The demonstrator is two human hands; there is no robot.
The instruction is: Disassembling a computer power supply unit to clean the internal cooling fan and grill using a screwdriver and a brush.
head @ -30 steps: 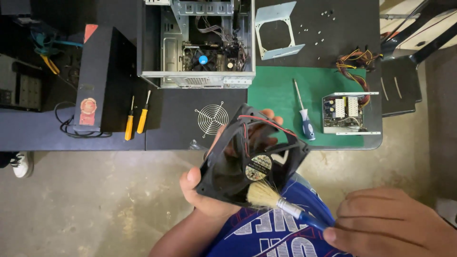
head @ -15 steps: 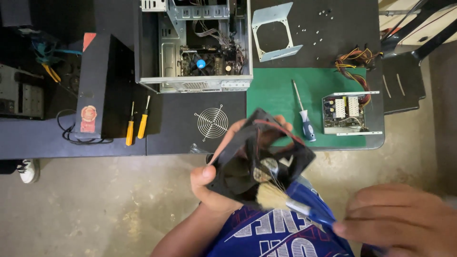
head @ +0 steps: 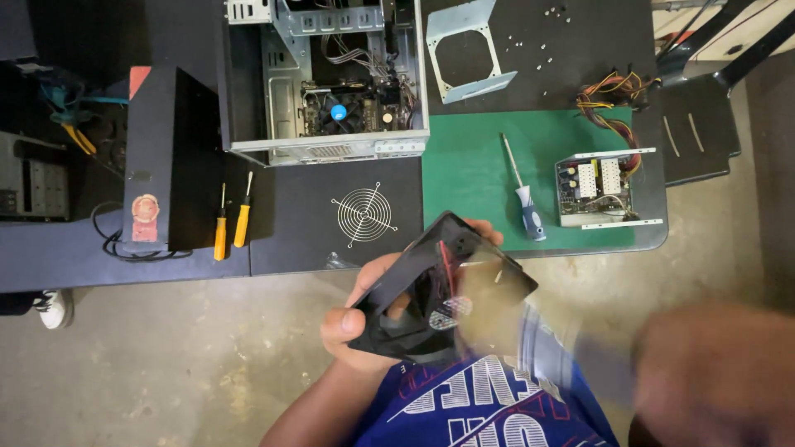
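Fan [head: 431, 298], black and square-framed, sits in your left hand [head: 364, 319], fingers wrapped around its frame, held over the floor just off the tabletop [head: 290, 240] edge and above your blue shirt. Your right hand [head: 712, 372] is a blur at lower right; you cannot tell its grip, though a smeared brush [head: 530, 339] runs from it toward the fan. Behind on the tabletop lie a wire fan grille [head: 364, 213], a blue-handled screwdriver [head: 523, 192] and an open computer case [head: 331, 79].

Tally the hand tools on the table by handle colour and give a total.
Orange-handled screwdrivers: 2
Blue-and-white-handled screwdriver: 1
Total: 3
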